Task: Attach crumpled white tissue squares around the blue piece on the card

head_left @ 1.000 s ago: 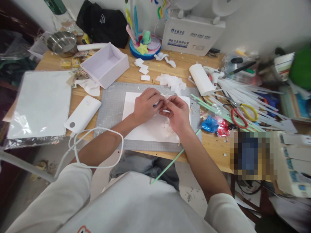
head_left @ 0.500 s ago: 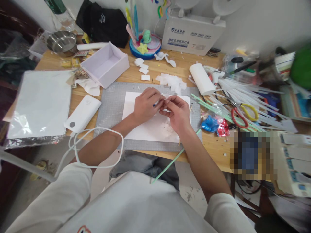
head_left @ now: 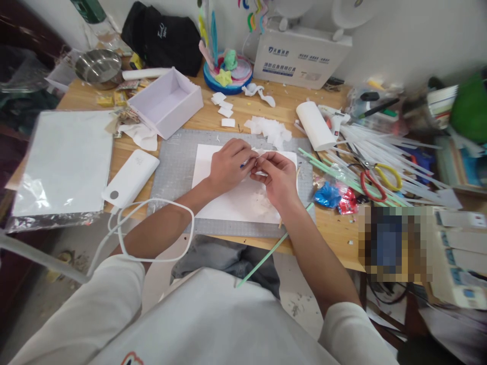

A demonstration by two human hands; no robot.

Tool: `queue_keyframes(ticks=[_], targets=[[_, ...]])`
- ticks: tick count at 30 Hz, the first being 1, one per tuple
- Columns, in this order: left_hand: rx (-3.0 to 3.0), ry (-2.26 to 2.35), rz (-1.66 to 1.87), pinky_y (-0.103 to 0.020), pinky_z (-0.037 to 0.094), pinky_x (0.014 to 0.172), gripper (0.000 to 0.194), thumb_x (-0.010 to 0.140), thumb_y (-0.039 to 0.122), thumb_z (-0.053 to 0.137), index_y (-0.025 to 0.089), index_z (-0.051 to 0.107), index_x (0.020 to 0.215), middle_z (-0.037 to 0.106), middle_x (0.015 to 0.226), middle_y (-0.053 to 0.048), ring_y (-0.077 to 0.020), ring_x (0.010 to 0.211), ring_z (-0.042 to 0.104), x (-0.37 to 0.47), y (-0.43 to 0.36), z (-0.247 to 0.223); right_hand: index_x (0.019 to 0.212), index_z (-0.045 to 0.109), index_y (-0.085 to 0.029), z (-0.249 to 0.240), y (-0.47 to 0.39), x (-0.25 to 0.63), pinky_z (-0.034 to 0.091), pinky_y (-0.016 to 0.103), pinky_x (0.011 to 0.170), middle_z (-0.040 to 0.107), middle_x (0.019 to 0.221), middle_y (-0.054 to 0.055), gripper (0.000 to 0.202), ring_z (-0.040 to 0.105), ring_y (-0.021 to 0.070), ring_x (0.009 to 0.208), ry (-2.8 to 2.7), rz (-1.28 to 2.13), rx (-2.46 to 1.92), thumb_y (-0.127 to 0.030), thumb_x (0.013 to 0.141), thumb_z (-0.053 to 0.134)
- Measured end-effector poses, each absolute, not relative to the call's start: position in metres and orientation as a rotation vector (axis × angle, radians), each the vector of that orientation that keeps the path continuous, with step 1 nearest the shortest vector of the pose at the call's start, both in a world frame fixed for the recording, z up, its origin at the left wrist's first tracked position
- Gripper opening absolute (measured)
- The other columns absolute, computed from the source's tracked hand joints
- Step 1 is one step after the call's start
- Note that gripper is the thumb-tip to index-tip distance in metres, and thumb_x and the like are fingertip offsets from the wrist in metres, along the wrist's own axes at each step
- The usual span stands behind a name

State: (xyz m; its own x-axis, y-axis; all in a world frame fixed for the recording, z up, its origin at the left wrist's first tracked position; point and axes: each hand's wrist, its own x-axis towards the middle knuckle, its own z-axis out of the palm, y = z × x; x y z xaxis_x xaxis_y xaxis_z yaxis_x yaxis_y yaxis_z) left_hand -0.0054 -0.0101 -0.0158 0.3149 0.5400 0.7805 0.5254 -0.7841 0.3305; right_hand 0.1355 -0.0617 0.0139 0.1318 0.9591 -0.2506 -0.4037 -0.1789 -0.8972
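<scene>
While leaning over a cluttered wooden table [head_left: 243, 109], a person is working with both hands above a white sheet [head_left: 232, 200] lying on a grey cutting mat [head_left: 175, 167]. Their left hand [head_left: 227, 166] and right hand [head_left: 277, 177] are meeting fingertip to fingertip, both curled and pinching a small white paper piece [head_left: 259, 153]. Red-and-yellow scissors [head_left: 376, 180] are lying well apart to the right, a white power bank [head_left: 130, 178] to the left.

A plain white paper sheet [head_left: 232, 200] lies on a grey gridded cutting mat [head_left: 175, 167] over the light wooden tabletop [head_left: 243, 109]. To the right are red-and-yellow-handled scissors [head_left: 375, 180], pale green thin sticks [head_left: 323, 165] and a crumpled blue wrapper [head_left: 327, 194]; far left stand a white open box [head_left: 165, 101] and a black fabric bag [head_left: 163, 38].
</scene>
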Motion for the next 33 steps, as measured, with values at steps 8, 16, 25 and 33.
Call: queue_keyframes(ticks=[8, 16, 25, 33], targets=[[2.479, 0.928, 1.51, -0.027, 0.052, 0.069, 0.011, 0.09, 0.018, 0.063, 0.018, 0.074, 0.092, 0.069, 0.087, -0.005, -0.0151, 0.081, 0.064, -0.005, -0.009, -0.016, 0.076, 0.067, -0.02, 0.015, -0.061, 0.138, 0.056, 0.02, 0.052, 0.065, 0.066, -0.005, 0.018, 0.06, 0.0076, 0.057, -0.675, 1.379, -1.129, -0.028, 0.068, 0.081], [2.192, 0.778, 1.402, -0.021, 0.056, 0.063, 0.016, 0.092, 0.025, 0.064, 0.017, 0.076, 0.099, 0.068, 0.089, -0.006, -0.0122, 0.08, 0.065, -0.006, -0.011, -0.013, 0.076, 0.067, -0.021, 0.013, -0.06, 0.141, 0.057, 0.02, 0.052, 0.065, 0.065, -0.007, 0.015, 0.062, 0.0077, 0.058, -0.772, 1.269, -1.178, -0.028, 0.071, 0.079], [2.029, 0.855, 1.327, -0.016, 0.055, 0.06, 0.011, 0.087, 0.018, 0.069, 0.018, 0.08, 0.091, 0.07, 0.083, -0.002, -0.007, 0.072, 0.065, -0.003, -0.008, -0.014, 0.081, 0.065, -0.022, 0.004, -0.058, 0.145, 0.06, 0.023, 0.059, 0.065, 0.07, -0.006, 0.011, 0.066, 0.0091, 0.06, -1.003, 1.091, -1.25, -0.03, 0.081, 0.073], [1.902, 0.975, 1.257, -0.017, 0.054, 0.06, 0.01, 0.085, 0.019, 0.069, 0.017, 0.078, 0.082, 0.071, 0.083, -0.002, -0.0081, 0.073, 0.064, 0.0, -0.013, -0.011, 0.081, 0.064, -0.024, 0.004, -0.06, 0.144, 0.061, 0.025, 0.064, 0.065, 0.073, -0.005, 0.014, 0.065, 0.01, 0.066, -1.051, 1.089, -1.243, -0.033, 0.082, 0.074]])
